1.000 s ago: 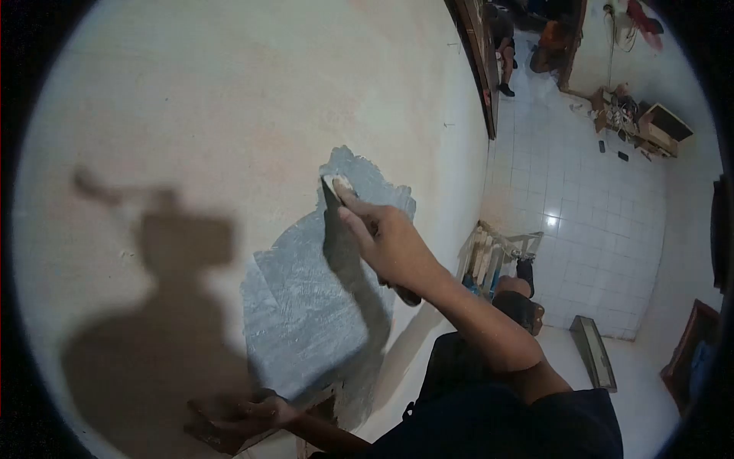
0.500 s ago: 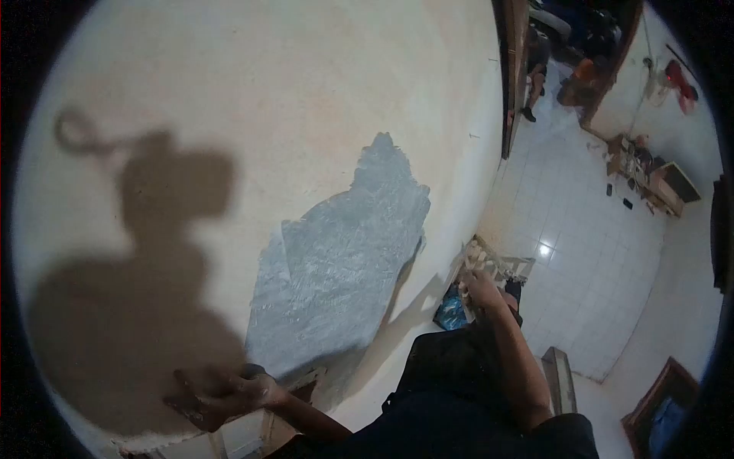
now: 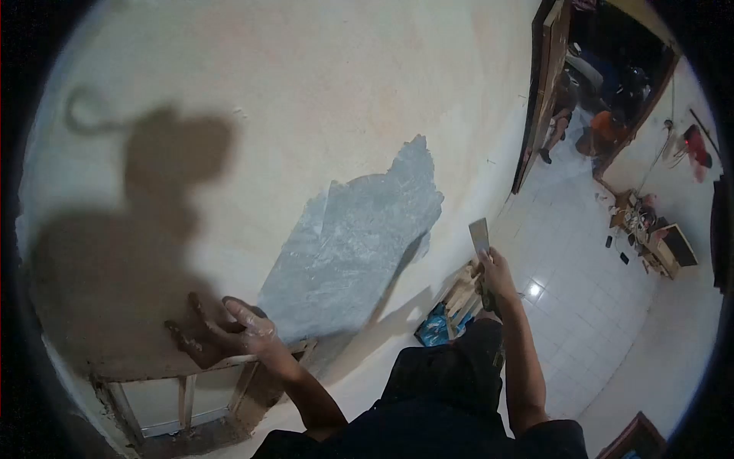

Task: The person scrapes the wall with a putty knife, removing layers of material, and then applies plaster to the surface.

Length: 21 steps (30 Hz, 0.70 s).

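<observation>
My right hand (image 3: 497, 277) grips a putty knife (image 3: 479, 236), its flat blade pointing up in the view and its handle mostly hidden by the fingers. Smeared with whitish material, my left hand (image 3: 229, 333) is raised at the wall, fingers spread and nothing held in them. Beside it on the cream wall (image 3: 321, 84) is a large grey patch (image 3: 352, 245) with ragged edges and a streaky surface.
Below my left hand is a wooden frame (image 3: 186, 402) with openings. A blue plastic bag (image 3: 434, 327) lies by wooden pieces (image 3: 462, 291). White floor tiles (image 3: 569, 314) stretch right. People sit near a doorway, and a cluttered low stand (image 3: 661, 249) is against the far wall.
My right hand has risen slightly, bringing the putty knife's blade into plain view. My left hand has moved up, its fingers more spread. The camera view has shifted, showing more of the wooden frame.
</observation>
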{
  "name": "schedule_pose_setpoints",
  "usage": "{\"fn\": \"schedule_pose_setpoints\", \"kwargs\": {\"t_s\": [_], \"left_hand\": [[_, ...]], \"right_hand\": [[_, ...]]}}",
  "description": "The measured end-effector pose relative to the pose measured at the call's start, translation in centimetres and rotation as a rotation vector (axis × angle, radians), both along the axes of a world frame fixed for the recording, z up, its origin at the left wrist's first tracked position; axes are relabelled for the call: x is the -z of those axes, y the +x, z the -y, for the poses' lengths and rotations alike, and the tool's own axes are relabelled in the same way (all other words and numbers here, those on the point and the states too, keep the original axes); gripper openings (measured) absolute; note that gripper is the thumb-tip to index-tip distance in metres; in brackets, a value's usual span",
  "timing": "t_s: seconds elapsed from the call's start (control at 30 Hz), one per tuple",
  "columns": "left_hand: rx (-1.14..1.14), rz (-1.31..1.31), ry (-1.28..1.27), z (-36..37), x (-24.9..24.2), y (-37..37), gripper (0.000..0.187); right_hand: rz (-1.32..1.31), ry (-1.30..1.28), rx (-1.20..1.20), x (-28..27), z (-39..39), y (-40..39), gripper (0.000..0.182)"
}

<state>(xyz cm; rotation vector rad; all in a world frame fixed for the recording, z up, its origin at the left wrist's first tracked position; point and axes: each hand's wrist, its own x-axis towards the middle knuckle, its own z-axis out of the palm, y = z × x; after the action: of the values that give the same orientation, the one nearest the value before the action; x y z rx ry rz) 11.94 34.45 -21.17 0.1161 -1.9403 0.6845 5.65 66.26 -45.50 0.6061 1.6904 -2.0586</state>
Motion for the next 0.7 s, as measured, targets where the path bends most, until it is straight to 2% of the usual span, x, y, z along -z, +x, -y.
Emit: {"fn": "schedule_pose_setpoints", "kwargs": {"t_s": [0.03, 0.1, 0.17, 0.27, 0.3, 0.33, 0.4, 0.53, 0.63, 0.67, 0.7], "left_hand": [[0.174, -0.066, 0.245, -1.0, -0.5, -0.6, 0.038], [0.190, -0.090, 0.292, -1.1, -0.5, -0.7, 0.036], [0.202, -0.118, 0.337, -1.1, -0.6, -0.4, 0.035], [0.268, -0.115, 0.375, -1.3, -0.4, 0.3, 0.032], [0.538, -0.166, 0.578, -0.3, 0.7, 0.1, 0.029], [0.536, -0.176, 0.583, 0.7, 1.5, 0.6, 0.029], [0.467, -0.137, 0.412, 1.7, 2.1, 2.5, 0.030], [0.627, -0.297, 0.503, 1.4, 2.4, 4.4, 0.038], [0.350, -0.514, 0.495, 2.2, 2.5, 4.6, 0.049], [0.352, -0.516, 0.498, 2.7, 2.5, 4.7, 0.049], [0.178, -0.516, 0.491, 3.1, 2.3, 4.8, 0.050]], "right_hand": [[-0.005, 0.006, -0.003, -2.5, 0.0, -0.6, 0.026], [-0.189, -0.099, -0.022, -7.3, 0.3, -1.3, 0.027], [-0.249, -0.149, -0.035, -11.4, 1.0, -1.4, 0.028], [-0.351, -0.205, -0.077, -13.5, 2.5, -1.4, 0.031], [-0.399, -0.214, -0.102, -13.9, 3.0, -1.3, 0.032], [-0.406, -0.207, -0.108, -14.4, 3.3, -1.3, 0.032], [-0.366, -0.351, -0.079, -15.5, 3.9, -1.1, 0.033], [-0.447, -0.253, -0.087, -17.6, 4.9, -0.6, 0.038], [-0.587, -0.124, -0.134, -18.4, 5.4, -1.3, 0.031], [-0.651, -0.064, -0.160, -18.6, 5.7, -1.7, 0.030], [-0.658, -0.085, -0.167, -19.6, 5.8, -1.8, 0.035]]}}
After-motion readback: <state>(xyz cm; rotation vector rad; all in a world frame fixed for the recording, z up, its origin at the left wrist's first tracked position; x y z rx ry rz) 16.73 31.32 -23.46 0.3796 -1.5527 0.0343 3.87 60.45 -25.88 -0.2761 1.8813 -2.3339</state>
